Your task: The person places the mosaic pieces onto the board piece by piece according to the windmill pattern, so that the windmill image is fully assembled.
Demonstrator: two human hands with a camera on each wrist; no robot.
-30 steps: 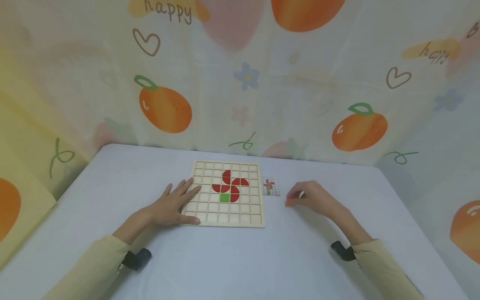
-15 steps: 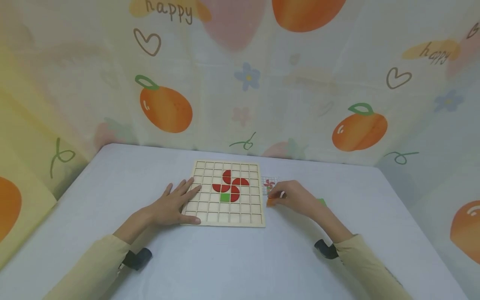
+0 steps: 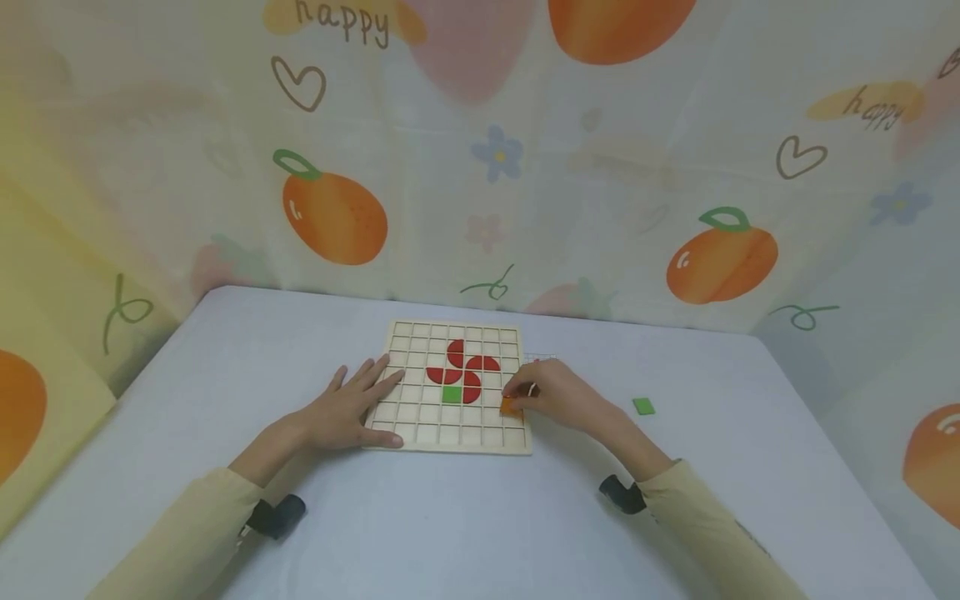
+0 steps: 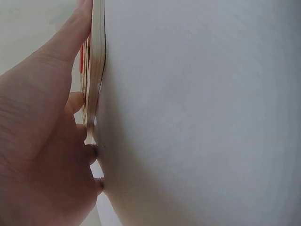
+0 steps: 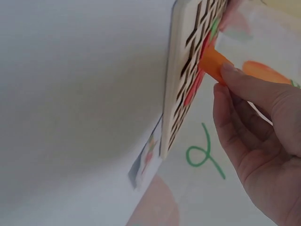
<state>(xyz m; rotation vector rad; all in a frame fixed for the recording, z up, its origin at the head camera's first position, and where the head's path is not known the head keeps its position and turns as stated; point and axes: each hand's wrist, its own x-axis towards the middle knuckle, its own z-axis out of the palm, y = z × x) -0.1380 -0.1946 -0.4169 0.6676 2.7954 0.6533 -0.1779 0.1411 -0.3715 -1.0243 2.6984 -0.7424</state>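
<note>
A wooden grid board (image 3: 420, 433) lies on the table, with several red quarter-round pieces (image 3: 454, 358) and one green square (image 3: 452, 395) set in its cells. My left hand (image 3: 341, 417) rests spread on the board's left edge, fingers straight. Between thumb and fingers, my right hand (image 3: 555, 396) pinches an orange square tile (image 5: 215, 65) over the board's right side. In the right wrist view the tile is raised off the board's surface. The small pattern card (image 5: 146, 157) beside the board is mostly hidden by my right hand in the head view.
One loose green square tile (image 3: 643, 406) lies on the white table (image 3: 480, 525) to the right of my right hand. Behind the table hangs a patterned cloth (image 3: 420, 167) printed with oranges. A dark wrist camera (image 3: 622, 494) sits below my right wrist.
My right hand has moved left with the orange tile, from the table beside the card to above the board. The loose green tile has come into sight. My left hand stays put.
</note>
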